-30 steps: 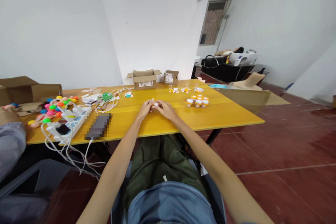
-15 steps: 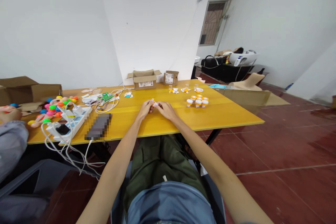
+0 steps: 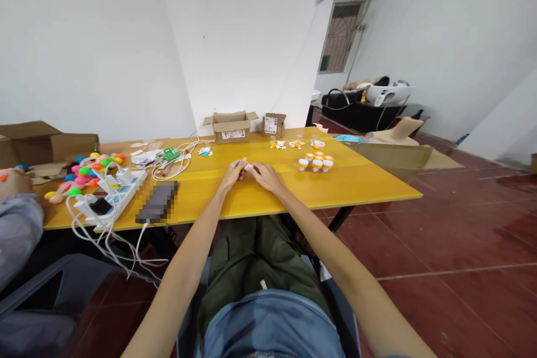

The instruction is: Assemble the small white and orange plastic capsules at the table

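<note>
My left hand (image 3: 232, 174) and my right hand (image 3: 264, 175) meet over the middle of the yellow table (image 3: 361, 182). Their fingertips pinch one small white and orange piece (image 3: 248, 166) between them, just above the tabletop. Both hands have their fingers curled closed around it. To the right of my right hand stands a cluster of small orange and white toy parts (image 3: 315, 160). More small figures (image 3: 288, 144) lie further back.
A white power strip with tangled cables (image 3: 109, 194) and a dark phone (image 3: 158, 202) lie at the left. Coloured balls (image 3: 86, 172) sit beyond them. Two open cardboard boxes (image 3: 231, 126) stand at the table's far edge. Another person's sleeve (image 3: 17, 224) shows at the far left.
My hands stay together on the small piece, with only slight finger shifts. The other person's hand at the far left has moved a little.
</note>
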Demonstrator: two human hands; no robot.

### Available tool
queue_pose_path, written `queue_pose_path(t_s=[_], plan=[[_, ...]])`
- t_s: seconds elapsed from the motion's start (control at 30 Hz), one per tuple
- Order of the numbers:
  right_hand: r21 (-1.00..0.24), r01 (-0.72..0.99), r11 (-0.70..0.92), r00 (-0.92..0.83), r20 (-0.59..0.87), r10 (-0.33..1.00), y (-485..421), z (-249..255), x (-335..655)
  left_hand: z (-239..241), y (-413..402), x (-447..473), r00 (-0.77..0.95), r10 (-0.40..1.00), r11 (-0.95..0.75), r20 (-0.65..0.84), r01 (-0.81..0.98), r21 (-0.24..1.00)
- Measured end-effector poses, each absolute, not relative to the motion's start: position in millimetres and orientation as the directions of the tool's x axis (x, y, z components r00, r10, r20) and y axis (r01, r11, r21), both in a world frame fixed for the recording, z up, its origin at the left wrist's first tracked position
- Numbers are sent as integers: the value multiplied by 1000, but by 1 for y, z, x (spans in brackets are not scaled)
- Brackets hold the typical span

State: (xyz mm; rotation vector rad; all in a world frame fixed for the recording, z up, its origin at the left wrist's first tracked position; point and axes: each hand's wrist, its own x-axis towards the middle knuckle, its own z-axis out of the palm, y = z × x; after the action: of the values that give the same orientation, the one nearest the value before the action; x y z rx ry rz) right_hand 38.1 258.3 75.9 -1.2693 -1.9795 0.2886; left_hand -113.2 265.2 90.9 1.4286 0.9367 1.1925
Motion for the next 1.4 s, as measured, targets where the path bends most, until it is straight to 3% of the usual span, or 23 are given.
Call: queue_pose_path(t_s=[0.2,0.83,1.4], plan=[[-599,671,437,-164,455,875,256,76,36,90,266,-111,193,964,-176,180,-37,984],[-521,730,442,-188,469,863,261,73,38,88,269,-115,216,956,-200,200,-18,980],[-550,716,430,-139,492,859,258,73,35,86,271,-114,202,962,-180,183,-33,983]])
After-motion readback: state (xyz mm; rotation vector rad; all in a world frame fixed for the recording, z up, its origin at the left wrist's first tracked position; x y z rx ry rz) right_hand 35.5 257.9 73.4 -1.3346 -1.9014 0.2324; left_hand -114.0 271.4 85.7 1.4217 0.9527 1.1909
